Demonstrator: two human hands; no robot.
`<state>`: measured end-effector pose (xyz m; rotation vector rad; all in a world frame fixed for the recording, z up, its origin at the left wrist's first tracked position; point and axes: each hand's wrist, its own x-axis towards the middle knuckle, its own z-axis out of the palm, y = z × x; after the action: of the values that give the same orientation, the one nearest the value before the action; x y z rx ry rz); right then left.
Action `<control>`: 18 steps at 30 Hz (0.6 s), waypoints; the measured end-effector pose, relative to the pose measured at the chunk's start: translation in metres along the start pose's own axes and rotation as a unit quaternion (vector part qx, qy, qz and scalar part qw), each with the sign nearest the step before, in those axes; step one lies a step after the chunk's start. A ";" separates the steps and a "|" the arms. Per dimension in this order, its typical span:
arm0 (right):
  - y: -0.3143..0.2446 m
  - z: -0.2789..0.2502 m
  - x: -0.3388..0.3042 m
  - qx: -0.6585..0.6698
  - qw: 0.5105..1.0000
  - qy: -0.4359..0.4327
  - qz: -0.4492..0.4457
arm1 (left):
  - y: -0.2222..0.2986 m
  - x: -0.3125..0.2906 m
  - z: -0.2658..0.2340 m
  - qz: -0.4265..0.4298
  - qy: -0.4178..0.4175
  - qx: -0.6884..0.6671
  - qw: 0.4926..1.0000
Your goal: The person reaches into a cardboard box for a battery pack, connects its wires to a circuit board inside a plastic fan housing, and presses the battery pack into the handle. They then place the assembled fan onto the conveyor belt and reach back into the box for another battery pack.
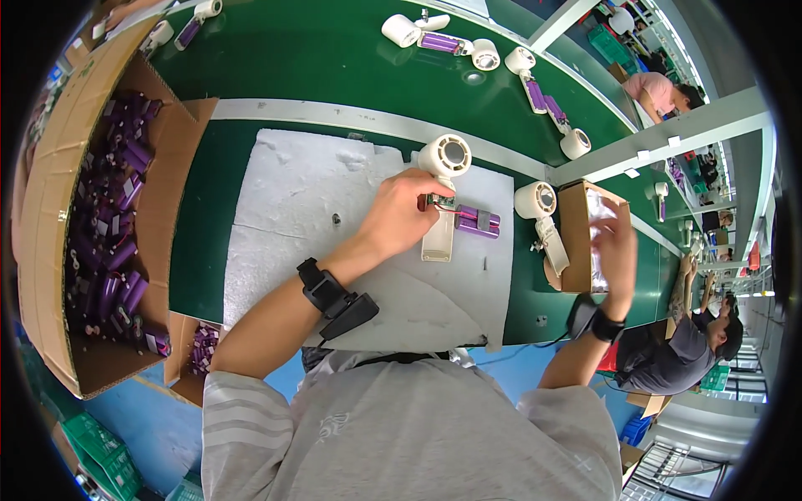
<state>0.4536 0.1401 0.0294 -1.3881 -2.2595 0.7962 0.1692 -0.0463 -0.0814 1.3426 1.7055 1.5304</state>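
My left hand (401,209) is closed at the neck of a white handheld fan (438,242) lying on a white foam sheet, its round head pointing away from me. Under my fingertips shows a small green circuit board (441,199). Red wires run from it to a purple battery pack (479,221), which rests on the foam beside the open handle. Blurred by motion, my right hand (615,255) is over the right side of a small cardboard box (575,234) lined with clear plastic; its fingers cannot be made out. Another opened white fan (535,201) lies between the foam and that box.
A large carton (50,250) of purple battery packs stands at the left, a smaller box (185,367) below it. Several opened fans, one of them a white fan (401,32), lie along the green bench (309,58) beyond a metal rail (334,113). Co-workers sit at the right.
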 end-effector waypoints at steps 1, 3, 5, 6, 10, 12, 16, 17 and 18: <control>-0.007 0.016 -0.005 0.040 0.994 -0.055 -0.083 | -0.001 0.000 0.000 0.008 -0.001 0.012 1.000; -0.051 0.066 -0.023 0.047 0.968 -0.126 -0.212 | -0.002 0.000 -0.004 0.005 0.007 0.020 1.000; -0.072 0.099 -0.025 -0.016 0.937 -0.142 -0.318 | -0.003 0.001 -0.009 0.005 0.018 0.035 0.999; -0.070 0.112 -0.019 -0.044 0.916 -0.142 -0.374 | -0.002 0.001 -0.009 0.005 0.017 0.035 0.999; -0.068 0.142 -0.006 -0.068 0.927 -0.211 -0.304 | -0.003 0.003 -0.016 0.001 0.001 0.043 0.999; -0.068 0.133 0.000 0.007 0.930 -0.281 -0.236 | -0.003 0.007 -0.015 0.038 -0.009 0.074 0.997; -0.074 0.126 -0.007 0.232 0.867 -0.440 -0.037 | -0.003 0.004 -0.021 0.049 -0.025 0.116 0.992; -0.074 0.127 -0.008 0.308 0.828 -0.469 -0.002 | -0.002 0.004 -0.022 0.051 -0.031 0.130 0.990; -0.073 0.128 -0.009 0.381 0.783 -0.490 0.033 | -0.001 0.005 -0.023 0.047 -0.033 0.129 0.990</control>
<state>0.3336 0.0718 -0.0227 -0.6697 -1.9549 2.5465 0.1474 -0.0523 -0.0754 1.6039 1.8707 1.3318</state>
